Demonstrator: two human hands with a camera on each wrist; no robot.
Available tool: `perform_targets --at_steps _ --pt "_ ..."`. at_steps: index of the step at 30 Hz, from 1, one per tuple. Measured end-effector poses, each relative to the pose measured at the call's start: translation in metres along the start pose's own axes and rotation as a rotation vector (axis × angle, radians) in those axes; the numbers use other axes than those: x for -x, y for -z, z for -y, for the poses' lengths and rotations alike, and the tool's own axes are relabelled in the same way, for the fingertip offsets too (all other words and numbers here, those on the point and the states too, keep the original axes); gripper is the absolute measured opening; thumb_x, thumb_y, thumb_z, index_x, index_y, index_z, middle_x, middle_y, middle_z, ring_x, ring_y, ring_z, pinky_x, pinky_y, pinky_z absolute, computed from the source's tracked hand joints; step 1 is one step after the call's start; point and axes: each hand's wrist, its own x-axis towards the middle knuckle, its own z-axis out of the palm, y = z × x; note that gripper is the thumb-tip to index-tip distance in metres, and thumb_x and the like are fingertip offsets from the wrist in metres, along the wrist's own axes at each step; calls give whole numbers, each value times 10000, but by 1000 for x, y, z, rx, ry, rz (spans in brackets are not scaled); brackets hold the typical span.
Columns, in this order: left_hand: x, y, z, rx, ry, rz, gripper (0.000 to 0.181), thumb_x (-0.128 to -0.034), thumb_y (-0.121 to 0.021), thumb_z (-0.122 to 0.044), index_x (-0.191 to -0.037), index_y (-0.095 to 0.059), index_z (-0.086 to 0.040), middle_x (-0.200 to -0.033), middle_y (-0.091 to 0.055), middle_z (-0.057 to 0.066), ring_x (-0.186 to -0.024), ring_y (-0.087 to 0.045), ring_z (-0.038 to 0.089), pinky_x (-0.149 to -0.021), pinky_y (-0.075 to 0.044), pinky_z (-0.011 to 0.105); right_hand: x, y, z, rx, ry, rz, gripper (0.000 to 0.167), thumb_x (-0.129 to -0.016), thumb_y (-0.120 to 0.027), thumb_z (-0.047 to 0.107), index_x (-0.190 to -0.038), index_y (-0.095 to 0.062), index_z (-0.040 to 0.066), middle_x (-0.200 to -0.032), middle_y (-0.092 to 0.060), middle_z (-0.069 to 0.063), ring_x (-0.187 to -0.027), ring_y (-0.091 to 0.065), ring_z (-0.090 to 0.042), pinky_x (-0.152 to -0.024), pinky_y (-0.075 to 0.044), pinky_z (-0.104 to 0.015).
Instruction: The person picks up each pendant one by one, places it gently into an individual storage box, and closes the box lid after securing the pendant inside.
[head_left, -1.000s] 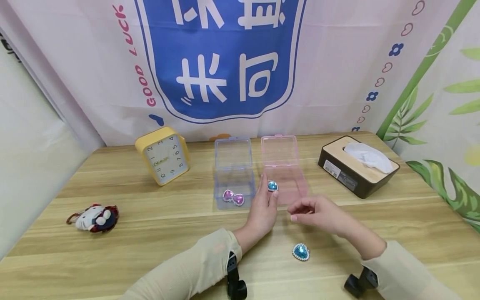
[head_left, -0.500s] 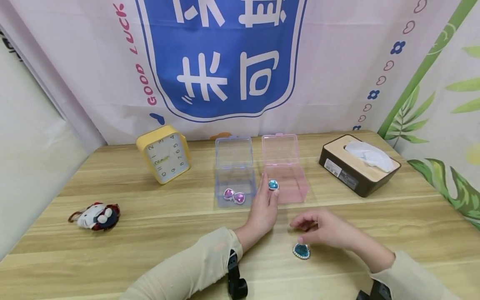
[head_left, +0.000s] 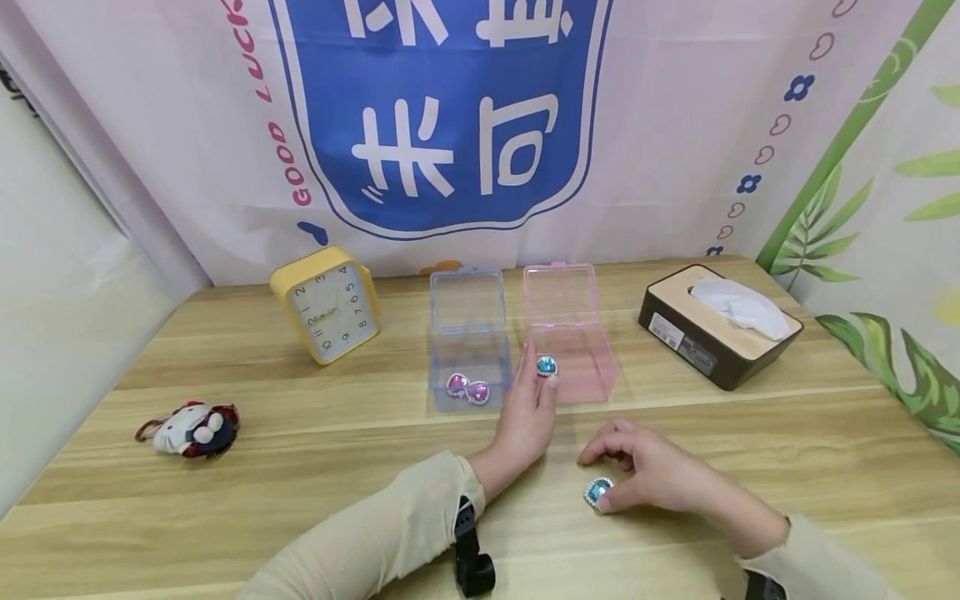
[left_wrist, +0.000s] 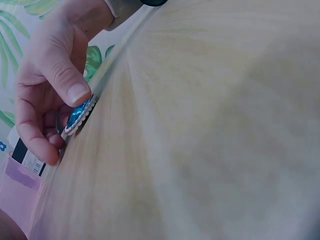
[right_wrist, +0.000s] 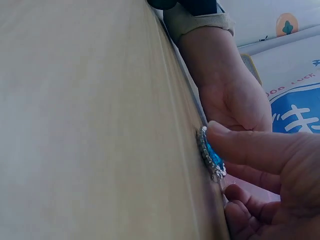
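My left hand (head_left: pixel 525 417) rests with straight fingers against the left side of a pink clear box (head_left: pixel 592 358). Past its thumb shows a blue gem ornament (head_left: pixel 547 366), seemingly inside that box. My right hand (head_left: pixel 652 467) is low over the table, its thumb touching a second blue gem ornament (right_wrist: pixel 214 155) with a beaded edge. This one lies on the wood, and the index fingertip stands a little apart from it; the other fingers bend behind it in the left wrist view. Purple gem ornaments (head_left: pixel 468 389) lie in a blue clear box (head_left: pixel 442 367).
Both boxes have their lids raised at the back. A yellow clock (head_left: pixel 330 308) stands at the left, behind a white plush charm (head_left: pixel 191 431). At the right is a tissue box (head_left: pixel 678 292). Printed cloth (head_left: pixel 247 225) hangs behind the wooden table (head_left: pixel 315 450).
My right hand has come down and back from beside the pink box, and its thumb has reached the loose blue ornament, which has turned and shifted slightly. My left hand has stayed put.
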Motion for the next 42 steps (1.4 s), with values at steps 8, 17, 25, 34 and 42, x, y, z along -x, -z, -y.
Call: perform_targets --at_steps 8,17,25,34,42 --pt "0 1 -1 5 -13 -4 592 -973 -420 -111 -1472 -117 -12 -1524 -130 193 -1400 -152 298 -1151 -136 423 -4 -1 0 1 -15 -42 198 -707 -775 215 -844 -658 133 -865 -550 27 -777 -466 -63 -663 -432 -197" --pt "1 0 -1 12 -5 -2 597 -966 -431 -102 -1468 -123 -3 -1524 -129 193 -1399 -156 303 -1150 -137 418 -11 3 4 -68 -108 -82 180 -722 -739 77 -842 -607 49 -754 -581 -10 -690 -520 -86 -591 -469 -202" --pt "1 0 -2 11 -14 -6 594 -966 -431 -98 -1466 -127 6 -1523 -133 197 -1398 -156 302 -1149 -140 419 -17 11 6 -43 -120 -105 136 -771 -687 46 -895 -636 21 -798 -622 -19 -734 -551 -109 -632 -493 -206" --pt "0 1 -1 5 -23 -7 596 -966 -433 -102 -1465 -126 8 -1521 -136 202 -1397 -160 308 -1148 -144 424 -23 23 14 -21 -129 -168 141 -825 -639 56 -958 -662 16 -853 -647 -38 -776 -564 -147 -653 -506 -219" --pt "1 1 0 6 -18 -3 591 -968 -434 -110 -1465 -136 7 -1523 -140 193 -1398 -163 297 -1148 -149 418 -29 34 19 -7 -125 -204 161 -844 -621 66 -989 -661 8 -877 -652 -51 -792 -565 -152 -660 -512 -219"
